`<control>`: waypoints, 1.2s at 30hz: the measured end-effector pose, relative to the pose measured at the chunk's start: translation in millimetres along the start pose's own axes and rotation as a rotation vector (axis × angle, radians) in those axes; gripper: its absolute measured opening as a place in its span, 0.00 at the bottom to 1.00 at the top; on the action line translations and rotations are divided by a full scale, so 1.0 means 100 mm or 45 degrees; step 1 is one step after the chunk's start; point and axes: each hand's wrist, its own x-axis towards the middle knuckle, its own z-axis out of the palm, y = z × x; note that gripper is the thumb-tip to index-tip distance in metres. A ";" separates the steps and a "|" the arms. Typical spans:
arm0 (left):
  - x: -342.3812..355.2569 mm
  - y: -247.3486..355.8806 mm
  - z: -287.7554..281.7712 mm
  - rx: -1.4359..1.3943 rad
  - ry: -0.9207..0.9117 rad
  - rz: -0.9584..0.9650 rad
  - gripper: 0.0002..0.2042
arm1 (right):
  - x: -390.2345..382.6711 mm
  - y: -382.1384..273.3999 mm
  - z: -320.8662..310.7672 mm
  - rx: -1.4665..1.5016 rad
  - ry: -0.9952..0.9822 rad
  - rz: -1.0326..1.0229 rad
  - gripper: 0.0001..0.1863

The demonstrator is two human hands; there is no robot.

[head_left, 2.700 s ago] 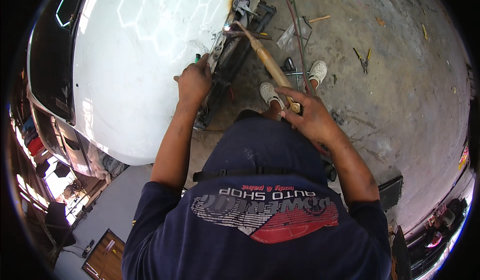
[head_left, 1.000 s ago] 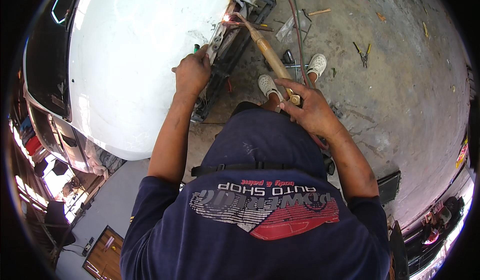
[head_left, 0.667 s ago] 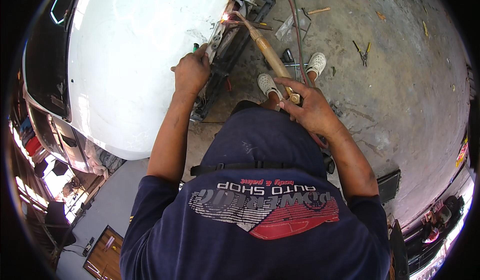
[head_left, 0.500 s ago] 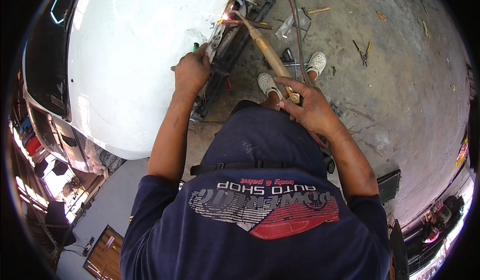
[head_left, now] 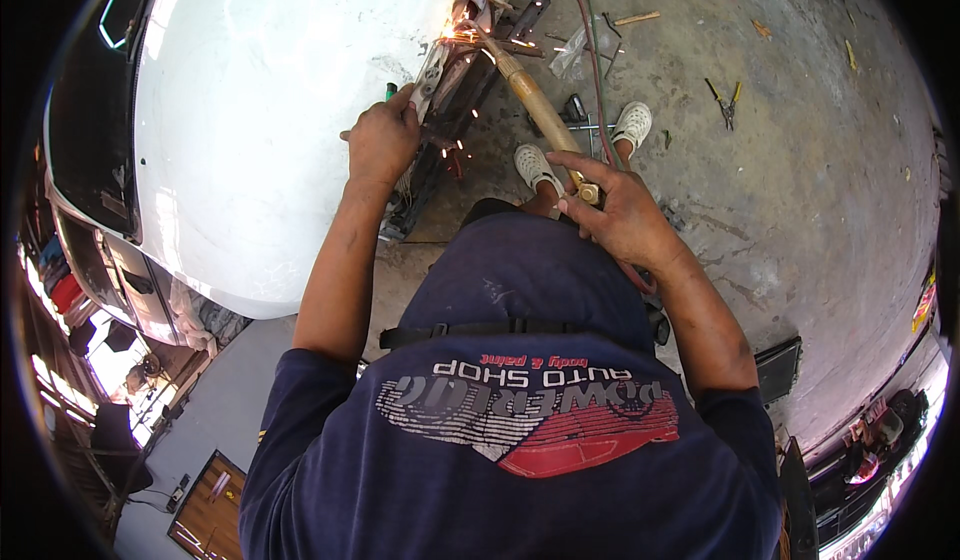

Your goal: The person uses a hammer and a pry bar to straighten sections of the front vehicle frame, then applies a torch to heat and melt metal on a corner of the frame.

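Note:
My right hand (head_left: 625, 215) is closed around the rear end of a brass gas torch (head_left: 543, 108), near its valve fittings. The torch tip meets the metal front edge of a white car hood (head_left: 260, 130), where it glows orange and throws sparks (head_left: 460, 32). My left hand (head_left: 385, 142) rests at the hood's edge, fingers curled, below the glowing spot. A small green-ended object (head_left: 391, 90) pokes out beside its fingers; the rest of it is hidden.
A red and a green hose (head_left: 597, 70) run across the concrete floor. Yellow-handled pliers (head_left: 728, 105), a clear plastic bag (head_left: 572, 55) and a hammer-like tool (head_left: 636, 19) lie there. My feet in white clogs (head_left: 633, 124) stand close to the car's dark front frame (head_left: 440, 145).
The glow at the torch tip has burst into a spray of sparks, some falling down along the car frame. Both hands stay nearly in place.

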 end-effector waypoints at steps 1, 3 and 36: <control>0.00 0.00 0.00 0.003 0.006 0.005 0.21 | 0.00 0.00 0.00 0.009 0.000 0.006 0.31; 0.01 0.00 0.00 0.007 0.018 0.015 0.21 | 0.00 0.00 0.00 0.032 -0.005 0.021 0.31; 0.02 0.01 0.00 -0.024 0.019 0.029 0.20 | -0.02 0.01 -0.02 0.004 -0.009 0.029 0.31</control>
